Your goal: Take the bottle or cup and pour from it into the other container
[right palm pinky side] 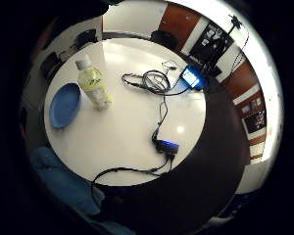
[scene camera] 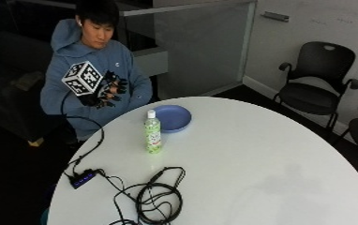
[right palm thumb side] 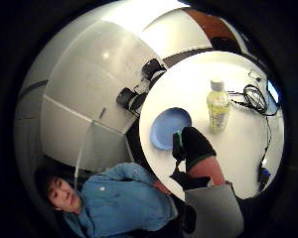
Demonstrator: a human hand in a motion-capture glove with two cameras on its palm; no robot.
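Hand (scene camera: 107,91), gloved in black, was raised in front of the person's chest, off the edge of the round white counter (scene camera: 248,159) and touching nothing. Its fingers (scene camera: 120,87) were loosely bent and slightly apart, with nothing between them. In the thumb-side palm view a gloved fingertip (right palm thumb side: 194,145) showed over the counter's near rim.

Nearest to the hand on the counter lay the blue plate (scene camera: 172,117), shallow and flat, just inside the rim on the person's side. The bottle (scene camera: 152,132) stood upright just beyond the plate, close to it but not clearly touching, with a white cap, a green label and pale yellowish contents. Both were well apart from the hand, below and ahead of it.

Farther from the hand, past the bottle, a coil of black cable (scene camera: 159,199) lay on the counter, with a run of it leading to a small black hub (scene camera: 83,178) with a blue light near the counter's edge. In the little-finger-side palm view a lit blue device (right palm pinky side: 191,77) sat beyond the coil at the far rim. Black chairs (scene camera: 319,89) stood on the floor away from the counter.
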